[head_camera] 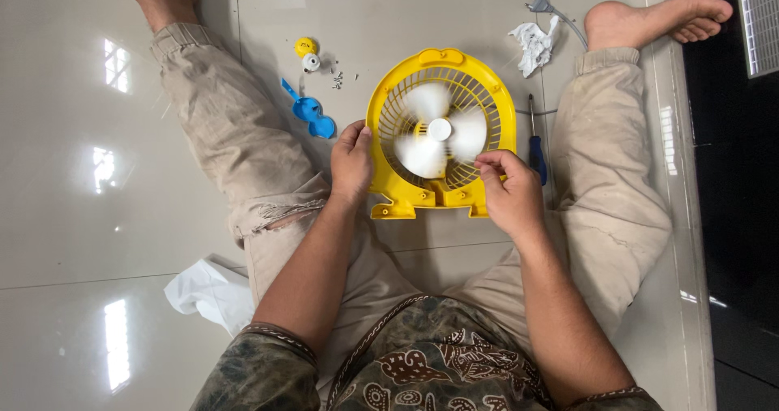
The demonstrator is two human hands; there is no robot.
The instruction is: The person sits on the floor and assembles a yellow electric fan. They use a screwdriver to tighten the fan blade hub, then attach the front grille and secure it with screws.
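A person sits on a pale tiled floor with a yellow box fan lying flat between their legs, its 3 white blades blurred. The left hand grips the fan's left rim. The right hand pinches the grille at its near right edge. A blue-handled screwdriver lies just right of the fan; blue plastic parts lie to its left.

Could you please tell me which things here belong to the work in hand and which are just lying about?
In hand: yellow fan, left hand, right hand, screwdriver, screws.
Lying about: crumpled tissue, white cloth, blue part, plug.
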